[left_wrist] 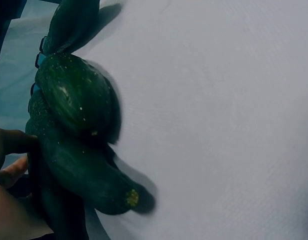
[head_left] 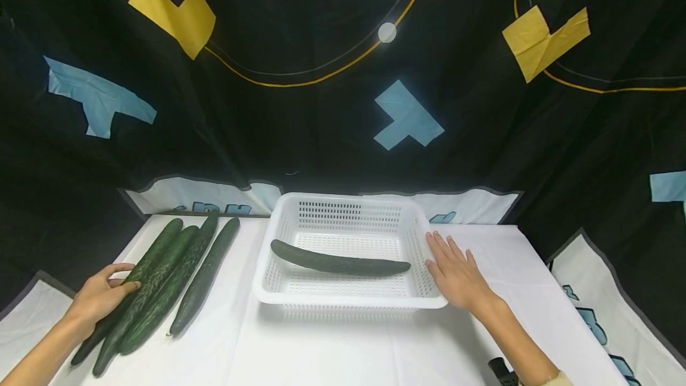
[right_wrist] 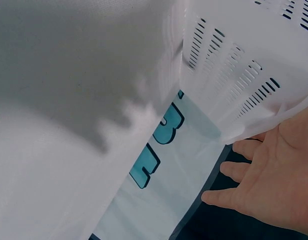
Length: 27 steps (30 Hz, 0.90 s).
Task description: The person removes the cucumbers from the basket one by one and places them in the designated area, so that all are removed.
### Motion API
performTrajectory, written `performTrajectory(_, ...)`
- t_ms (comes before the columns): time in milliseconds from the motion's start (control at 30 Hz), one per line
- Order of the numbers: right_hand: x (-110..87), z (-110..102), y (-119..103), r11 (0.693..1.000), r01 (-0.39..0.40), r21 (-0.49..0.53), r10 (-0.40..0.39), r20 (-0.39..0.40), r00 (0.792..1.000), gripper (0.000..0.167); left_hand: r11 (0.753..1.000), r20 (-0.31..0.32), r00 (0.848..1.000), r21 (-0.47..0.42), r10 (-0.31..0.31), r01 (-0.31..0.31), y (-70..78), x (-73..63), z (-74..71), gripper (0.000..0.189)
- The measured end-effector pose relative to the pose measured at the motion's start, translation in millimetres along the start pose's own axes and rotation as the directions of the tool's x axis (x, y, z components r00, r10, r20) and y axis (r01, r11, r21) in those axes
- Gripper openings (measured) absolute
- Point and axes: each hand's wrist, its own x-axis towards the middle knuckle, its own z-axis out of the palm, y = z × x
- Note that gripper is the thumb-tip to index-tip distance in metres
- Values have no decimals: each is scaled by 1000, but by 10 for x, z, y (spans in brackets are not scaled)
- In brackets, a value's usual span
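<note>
Several long dark green cucumbers (head_left: 206,279) lie side by side, slanting, on the left of the white table. My left hand (head_left: 102,296) grips the leftmost cucumber (head_left: 152,249) near its middle, thumb across its top. In the left wrist view, blunt cucumber ends (left_wrist: 94,170) show beside that hand, and part of its grip is hidden. A white plastic basket (head_left: 348,301) stands in the middle with one slightly curved cucumber (head_left: 337,261) lying across it. My right hand (head_left: 455,273) rests against the basket's right rim, fingers straight; the right wrist view shows it beside the slotted wall.
The table (head_left: 321,350) has a white cover. Behind it hangs a black cloth (head_left: 300,136) with yellow and light blue patches. A small black object (head_left: 501,368) shows by the right forearm at the bottom edge.
</note>
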Motion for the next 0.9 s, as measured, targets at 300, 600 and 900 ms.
performTrajectory(300, 11, -5, 6, 1000, 7, 5, -7, -3, 1000, 59, 999, 53, 998, -19, -44, 45, -6, -10, -59, 79)
performTrajectory(600, 23, -26, 6, 1000, 13, 1, -13, 10, 1000, 60, 991, -145, 980, 19, 133, -132, 513, -58, -122, 73)
performTrajectory(900, 20, -7, 22, 1000, 7, -1, -7, 14, 1000, 60, 903, -46, 903, -29, 426, -428, 1698, -72, 115, 60)
